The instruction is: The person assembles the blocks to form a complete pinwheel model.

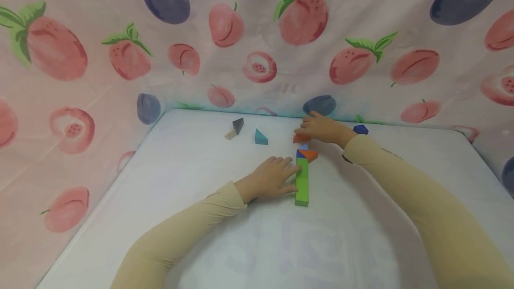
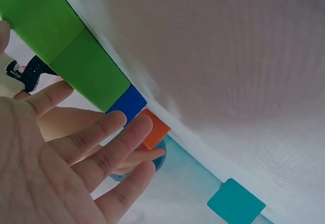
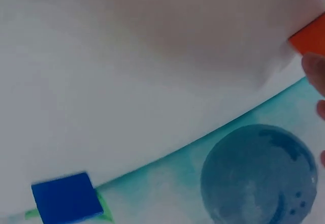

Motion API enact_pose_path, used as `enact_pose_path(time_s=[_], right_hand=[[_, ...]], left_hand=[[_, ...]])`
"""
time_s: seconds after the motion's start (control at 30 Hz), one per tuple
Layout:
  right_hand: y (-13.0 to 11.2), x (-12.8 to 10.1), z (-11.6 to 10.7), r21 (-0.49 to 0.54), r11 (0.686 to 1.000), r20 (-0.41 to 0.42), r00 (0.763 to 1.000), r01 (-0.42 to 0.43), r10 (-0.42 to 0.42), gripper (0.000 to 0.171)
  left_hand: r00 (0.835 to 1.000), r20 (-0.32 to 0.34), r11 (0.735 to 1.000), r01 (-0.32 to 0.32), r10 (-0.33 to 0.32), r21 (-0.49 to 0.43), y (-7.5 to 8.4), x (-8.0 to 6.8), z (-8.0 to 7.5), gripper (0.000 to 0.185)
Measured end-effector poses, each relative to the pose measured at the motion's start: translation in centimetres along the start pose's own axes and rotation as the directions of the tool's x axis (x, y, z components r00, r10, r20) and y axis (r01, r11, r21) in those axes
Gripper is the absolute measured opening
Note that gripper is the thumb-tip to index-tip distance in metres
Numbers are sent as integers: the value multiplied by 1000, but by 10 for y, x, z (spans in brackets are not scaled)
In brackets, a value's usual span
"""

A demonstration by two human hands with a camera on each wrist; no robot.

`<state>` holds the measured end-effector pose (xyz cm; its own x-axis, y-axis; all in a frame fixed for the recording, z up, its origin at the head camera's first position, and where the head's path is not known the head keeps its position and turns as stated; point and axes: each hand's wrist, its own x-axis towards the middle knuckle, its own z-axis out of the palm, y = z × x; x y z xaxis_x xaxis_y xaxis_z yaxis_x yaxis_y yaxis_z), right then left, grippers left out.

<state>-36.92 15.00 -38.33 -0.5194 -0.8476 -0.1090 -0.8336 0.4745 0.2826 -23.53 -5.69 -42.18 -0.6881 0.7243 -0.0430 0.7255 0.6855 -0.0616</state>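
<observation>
Coloured blocks lie on a white table.

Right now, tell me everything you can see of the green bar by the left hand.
The green bar is two smooth, matte-looking rectangular blocks end to end, a seam between them. It lies flat on the white surface, pointing away from the viewer. Its far end meets a blue triangular block; the left hand appears to touch its left side.

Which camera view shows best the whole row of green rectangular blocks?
The head view: the green rectangular blocks show from end to end. The left wrist view is closer but crops the near end; the right wrist view shows none.
</observation>
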Motion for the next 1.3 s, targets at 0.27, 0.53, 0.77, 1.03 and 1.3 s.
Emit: enact_pose_path(time_s=[0.27, 0.53, 0.77, 1.03, 1.3], right_hand=[[2, 4, 2, 79, 995, 48, 997, -63, 59, 50], [2, 2, 1, 85, 994, 55, 997, -64, 59, 46], [2, 2, 3, 78, 994, 44, 996, -83, 79, 45], [3, 2, 3, 58, 996, -14, 997, -73, 74, 27], [-1, 4, 0, 139, 988, 40, 997, -72, 67, 54]], left_hand=[[1000, -1, 1000, -3, 3, -6, 0, 0, -3, 61], [1000, 4, 1000, -3, 3, -9, 0, 0, -2, 61], [1000, -1, 1000, -6, 6, -15, 0, 0, -2, 62], [1000, -2, 1000, 0, 0, -24, -1, 0, -2, 62], [1000, -5, 1000, 1, -1, -13, 0, 0, -2, 61]])
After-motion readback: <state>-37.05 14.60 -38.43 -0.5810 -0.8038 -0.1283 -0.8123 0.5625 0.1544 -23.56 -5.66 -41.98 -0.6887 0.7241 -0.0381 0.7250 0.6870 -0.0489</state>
